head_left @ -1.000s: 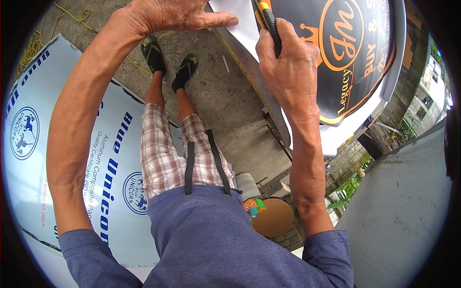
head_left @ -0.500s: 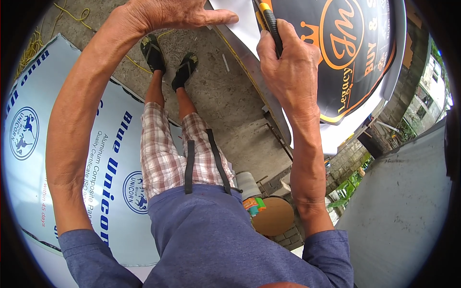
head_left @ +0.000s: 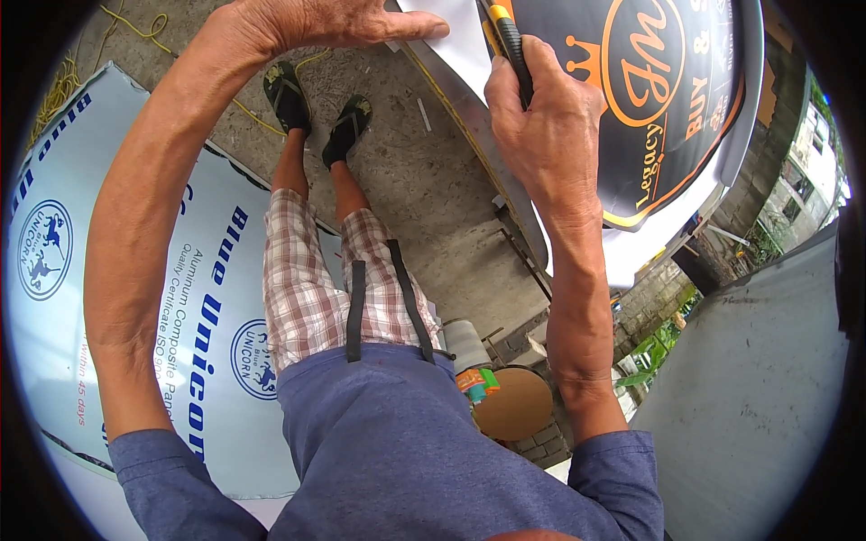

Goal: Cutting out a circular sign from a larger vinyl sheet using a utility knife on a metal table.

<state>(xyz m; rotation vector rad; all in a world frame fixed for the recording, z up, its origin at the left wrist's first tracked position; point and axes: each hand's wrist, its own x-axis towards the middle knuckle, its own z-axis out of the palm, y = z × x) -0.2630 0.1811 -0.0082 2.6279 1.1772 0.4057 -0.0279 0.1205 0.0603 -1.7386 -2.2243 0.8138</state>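
My right hand (head_left: 548,113) is closed around a yellow and black utility knife (head_left: 511,45), its front end up at the top edge of the view. Beneath it lies a black printed sign sheet (head_left: 622,167) with orange and white lettering and a white margin. My left hand (head_left: 347,22) is at the top, its thumb stretched out over the white sheet edge (head_left: 460,54); its other fingers are mostly cut off by the frame. The knife's blade tip cannot be made out.
A large pale blue panel (head_left: 135,298) with blue print lies at the left. A yellow cord (head_left: 153,32) runs over the concrete floor (head_left: 406,171). A round brown stool top (head_left: 514,404) is near my right side, and a grey panel (head_left: 740,388) stands at the right.
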